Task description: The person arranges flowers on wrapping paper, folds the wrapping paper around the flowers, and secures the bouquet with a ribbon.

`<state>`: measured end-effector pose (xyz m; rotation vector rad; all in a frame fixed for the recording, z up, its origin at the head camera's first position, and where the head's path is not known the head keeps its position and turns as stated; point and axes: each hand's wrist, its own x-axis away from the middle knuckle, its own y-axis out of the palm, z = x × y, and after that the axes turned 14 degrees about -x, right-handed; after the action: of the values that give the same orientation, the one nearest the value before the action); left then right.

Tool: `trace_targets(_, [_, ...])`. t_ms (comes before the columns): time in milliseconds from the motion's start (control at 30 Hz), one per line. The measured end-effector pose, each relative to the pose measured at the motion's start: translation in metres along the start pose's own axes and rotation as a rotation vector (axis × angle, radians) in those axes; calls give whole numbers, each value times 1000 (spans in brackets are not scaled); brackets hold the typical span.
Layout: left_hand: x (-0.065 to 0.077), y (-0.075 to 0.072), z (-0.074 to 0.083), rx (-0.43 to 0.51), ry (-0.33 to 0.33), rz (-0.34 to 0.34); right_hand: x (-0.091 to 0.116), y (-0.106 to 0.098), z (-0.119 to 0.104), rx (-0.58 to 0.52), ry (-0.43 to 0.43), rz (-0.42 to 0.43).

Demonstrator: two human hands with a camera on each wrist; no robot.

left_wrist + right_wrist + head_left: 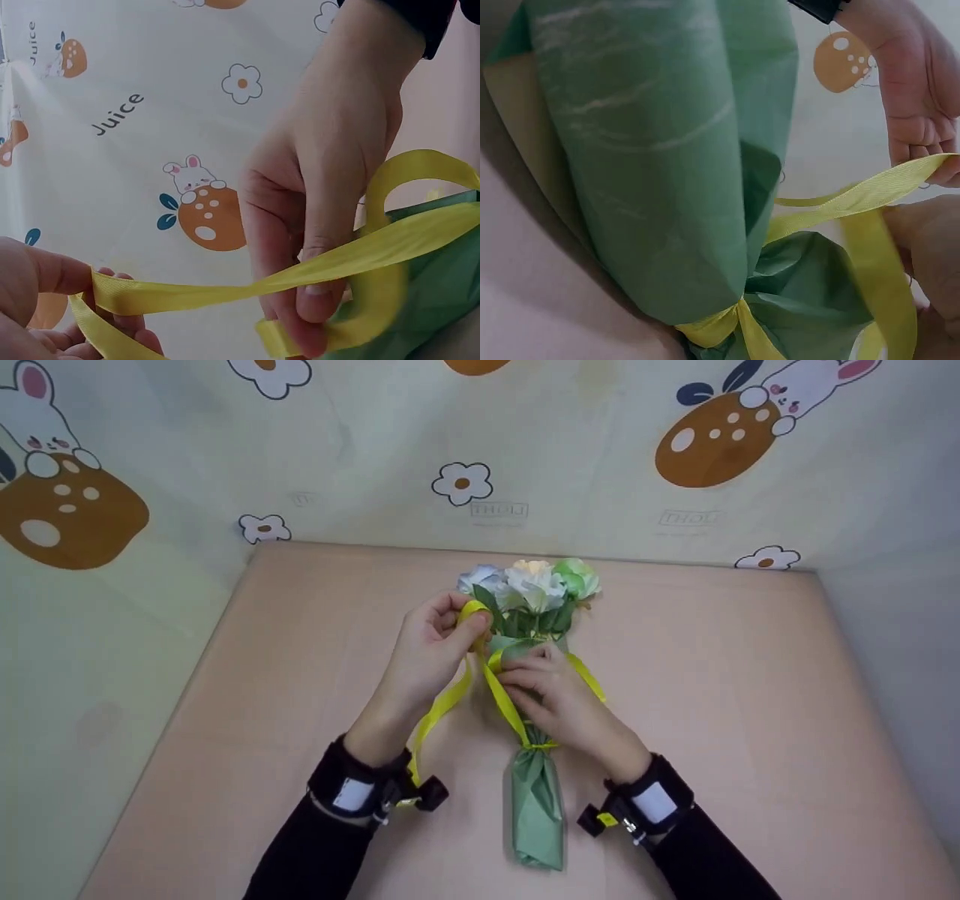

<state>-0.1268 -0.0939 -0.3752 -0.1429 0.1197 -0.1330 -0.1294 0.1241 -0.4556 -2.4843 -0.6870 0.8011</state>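
Observation:
A bouquet of artificial-looking flowers (536, 587) in pale blue, white and green lies on the table, wrapped in green paper (537, 810). Yellow ribbon (504, 697) is tied around the wrap's narrow waist, with long tails rising from it. On the bouquet's left, my left hand (431, 641) pinches one tail between thumb and fingers; in the left wrist view the ribbon bends over its fingers. Over the wrap, my right hand (562, 694) pinches another stretch of ribbon; the left wrist view shows its thumb and finger (313, 304) on that piece, near a loop.
The bouquet lies on a pinkish tabletop (720, 697). Behind and to the left hangs a pale patterned curtain (375, 450) with rabbits, fruit and flowers. Black bands with small cameras circle both wrists. A ribbon tail hangs beside the left forearm.

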Motion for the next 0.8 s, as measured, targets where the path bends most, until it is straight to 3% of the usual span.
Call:
trace_targets(100, [1, 0, 0, -7, 17, -8, 0, -4, 2, 17, -6, -41])
trace_targets(267, [1, 3, -1, -32, 7, -48, 1, -19, 2, -51, 79, -30])
trace_targets(433, [4, 10, -1, -103, -47, -119, 3, -43, -4, -96, 142, 91])
trace_targets(667, [9, 21, 0, -160, -34, -175, 8, -70, -26, -213, 140, 295])
trace_targets(800, [12, 26, -1, -164, -6, -211, 10, -76, -38, -217, 158, 290])
